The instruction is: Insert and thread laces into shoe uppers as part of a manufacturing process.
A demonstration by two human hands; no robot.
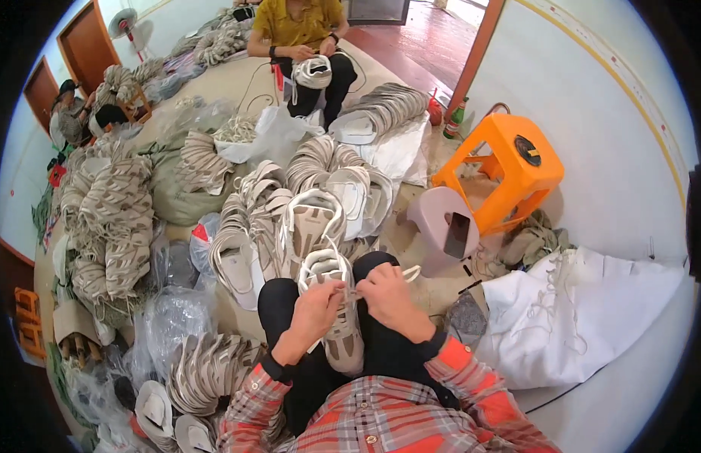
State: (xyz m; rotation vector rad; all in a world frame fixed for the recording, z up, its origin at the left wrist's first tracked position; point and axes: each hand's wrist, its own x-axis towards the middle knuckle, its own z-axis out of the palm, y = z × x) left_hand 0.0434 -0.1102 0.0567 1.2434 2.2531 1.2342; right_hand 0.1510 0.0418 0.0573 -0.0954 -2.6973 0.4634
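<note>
The beige and brown sneaker point(341, 326) sits just below the middle of the frame, between two black trouser legs. It is long from top to bottom, with its toe at the low end and its opening up high. The left hand point(318, 311) is close on its left side, fingers bent in; I cannot tell what they grip. The right hand point(389, 299), over on the right, seems to pinch the pale shoelace point(412, 272). Both hands look about equally near the lace holes.
</note>
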